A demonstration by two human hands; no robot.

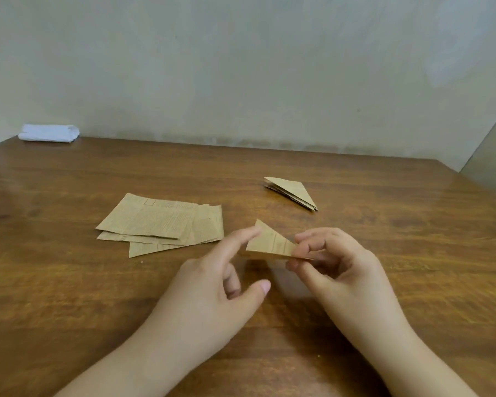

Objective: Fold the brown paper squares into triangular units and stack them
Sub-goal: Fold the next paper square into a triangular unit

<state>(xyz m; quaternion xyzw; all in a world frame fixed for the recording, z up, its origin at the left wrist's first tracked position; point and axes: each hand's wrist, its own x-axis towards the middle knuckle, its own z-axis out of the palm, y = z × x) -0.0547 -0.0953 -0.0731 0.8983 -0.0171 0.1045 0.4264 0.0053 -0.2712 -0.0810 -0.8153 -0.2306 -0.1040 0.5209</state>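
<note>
Now the right hand (pixel 337 270) pinches a folded triangle (pixel 271 243); the left hand (pixel 212 290), fingers loose, perhaps touches its left edge.

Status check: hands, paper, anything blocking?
Right hand pinches folded triangle; left hand open, forefinger at its edge. Unfolded squares at left, finished stack beyond. Path to stack clear.

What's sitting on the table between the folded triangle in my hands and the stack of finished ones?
Nothing visible. Only bare table lies between the folded triangle, pinched by the right hand, and the stack.
</note>
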